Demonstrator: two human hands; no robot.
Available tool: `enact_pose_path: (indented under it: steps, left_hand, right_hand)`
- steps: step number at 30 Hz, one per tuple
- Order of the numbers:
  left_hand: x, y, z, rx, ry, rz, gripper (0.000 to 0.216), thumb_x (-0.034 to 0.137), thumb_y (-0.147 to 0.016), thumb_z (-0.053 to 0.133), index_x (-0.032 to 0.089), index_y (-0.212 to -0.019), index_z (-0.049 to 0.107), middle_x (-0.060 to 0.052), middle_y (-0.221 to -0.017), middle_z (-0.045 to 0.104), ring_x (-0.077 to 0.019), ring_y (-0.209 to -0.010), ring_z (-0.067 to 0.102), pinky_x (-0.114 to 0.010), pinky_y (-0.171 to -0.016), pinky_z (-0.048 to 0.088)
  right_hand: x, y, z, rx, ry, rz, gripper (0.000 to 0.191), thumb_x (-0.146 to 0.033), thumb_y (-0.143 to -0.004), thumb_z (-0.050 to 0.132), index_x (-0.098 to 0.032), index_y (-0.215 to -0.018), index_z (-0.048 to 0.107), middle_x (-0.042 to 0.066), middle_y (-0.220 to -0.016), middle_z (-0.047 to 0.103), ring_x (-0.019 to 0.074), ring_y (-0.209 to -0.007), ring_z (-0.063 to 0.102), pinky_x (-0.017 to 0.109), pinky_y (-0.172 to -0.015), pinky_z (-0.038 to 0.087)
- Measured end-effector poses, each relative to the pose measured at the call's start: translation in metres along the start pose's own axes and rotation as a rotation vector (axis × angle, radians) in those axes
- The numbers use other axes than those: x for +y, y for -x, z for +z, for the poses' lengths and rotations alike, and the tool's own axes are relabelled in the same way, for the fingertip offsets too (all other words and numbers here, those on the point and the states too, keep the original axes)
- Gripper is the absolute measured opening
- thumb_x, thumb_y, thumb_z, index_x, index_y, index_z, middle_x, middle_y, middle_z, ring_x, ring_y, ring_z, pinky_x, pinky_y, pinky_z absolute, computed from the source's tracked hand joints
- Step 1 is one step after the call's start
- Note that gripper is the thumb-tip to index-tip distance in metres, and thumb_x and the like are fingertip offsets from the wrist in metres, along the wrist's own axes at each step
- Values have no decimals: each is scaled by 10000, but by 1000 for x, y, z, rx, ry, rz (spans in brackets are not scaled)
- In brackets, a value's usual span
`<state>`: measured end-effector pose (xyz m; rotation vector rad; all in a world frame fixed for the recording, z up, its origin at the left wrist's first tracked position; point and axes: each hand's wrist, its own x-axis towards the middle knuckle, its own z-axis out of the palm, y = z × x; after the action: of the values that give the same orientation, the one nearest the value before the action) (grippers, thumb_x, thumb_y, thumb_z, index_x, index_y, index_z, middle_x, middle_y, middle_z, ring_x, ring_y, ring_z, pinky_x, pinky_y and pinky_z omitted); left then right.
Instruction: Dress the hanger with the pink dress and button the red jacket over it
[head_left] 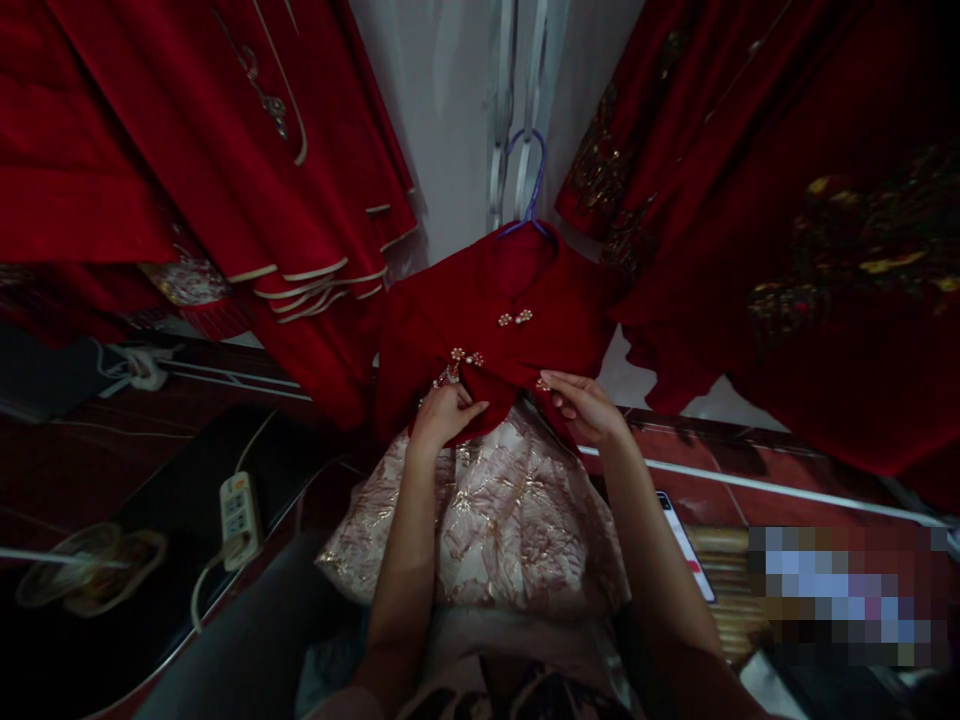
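Observation:
A small red velvet dress (495,340) hangs in front of me on a purple hanger (531,180). It has pearl flower buttons (516,317) down the front and a pale pink and gold lace skirt (487,520). My left hand (444,412) pinches the red fabric near a beaded button at the lower left of the bodice. My right hand (583,405) grips the lower right edge of the bodice by another button. Both forearms reach up from the bottom of the view.
Large red embroidered garments (787,220) hang on the right, and others with cream trim (225,180) on the left. A white power strip (238,512) with its cord lies on a dark surface at lower left. A phone (686,545) rests at right on a mat.

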<state>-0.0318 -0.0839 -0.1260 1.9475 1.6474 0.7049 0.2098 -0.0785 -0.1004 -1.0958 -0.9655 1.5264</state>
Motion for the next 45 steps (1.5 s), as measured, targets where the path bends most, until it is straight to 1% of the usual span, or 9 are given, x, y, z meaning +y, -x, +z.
enact_pose_path:
  steps: [4,7,10,13,17,24,31,36,45]
  left_hand:
    - [12,0,3,101,-67,10,412,528,-749,660,186,-947,545,-61,-818,701,-183,-742,658,-252,-642,439]
    - [21,0,12,190,-128,-51,486,539,-769,635,158,-1031,486,-108,-849,693,-237,-782,669,-283,-652,440]
    - [26,-3,30,280,-204,-156,486,462,-815,603,108,-1110,448,-183,-900,672,-300,-835,669,-323,-672,441]
    - [27,-5,46,300,-228,-167,350,298,-845,554,104,-1124,466,-218,-1000,642,-304,-909,655,-328,-704,444]
    - [26,-4,46,277,-229,-79,219,234,-824,539,133,-1018,549,-194,-1034,616,-280,-945,628,-324,-746,444]
    - [19,0,9,349,72,33,133,206,-736,629,200,-763,499,-6,-732,590,-152,-687,576,-256,-672,420]
    - [15,-1,-2,188,349,82,121,173,-696,645,179,-736,531,9,-706,616,-111,-647,592,-218,-623,457]
    - [13,-2,1,182,298,48,128,193,-706,650,179,-731,525,-3,-702,627,-115,-633,592,-229,-619,465]
    - [12,5,2,97,146,199,90,220,-762,601,183,-821,543,-22,-750,645,-139,-671,605,-243,-636,448]
  right_hand:
    - [0,7,15,-39,-55,40,299,-338,-612,824,-185,-859,750,16,-804,703,30,-562,561,109,-447,423]
    - [5,13,33,-79,-71,-24,321,-342,-651,800,-200,-931,731,23,-885,715,74,-693,642,179,-656,550]
    - [16,15,50,-134,-39,-147,419,-379,-698,756,-217,-1076,672,41,-1025,696,143,-904,675,306,-864,564]
    - [28,11,59,-141,36,-219,462,-434,-726,716,-210,-1121,629,64,-1068,673,178,-980,669,367,-926,548]
    - [39,4,59,-86,145,-280,419,-446,-771,662,-197,-1104,614,76,-1050,674,175,-985,663,366,-943,529]
    - [38,2,51,37,311,-311,469,-383,-652,759,-161,-1048,645,68,-919,662,146,-807,653,300,-806,549]
    - [48,-3,58,-8,230,-324,443,-390,-634,769,-176,-1000,644,44,-880,648,133,-782,636,286,-783,545]
    - [58,-8,62,57,285,-393,370,-392,-697,719,-178,-988,641,71,-928,654,152,-826,640,284,-778,552]
    - [59,0,64,160,505,-569,283,-403,-811,634,-186,-991,655,69,-943,619,143,-795,636,265,-707,578]
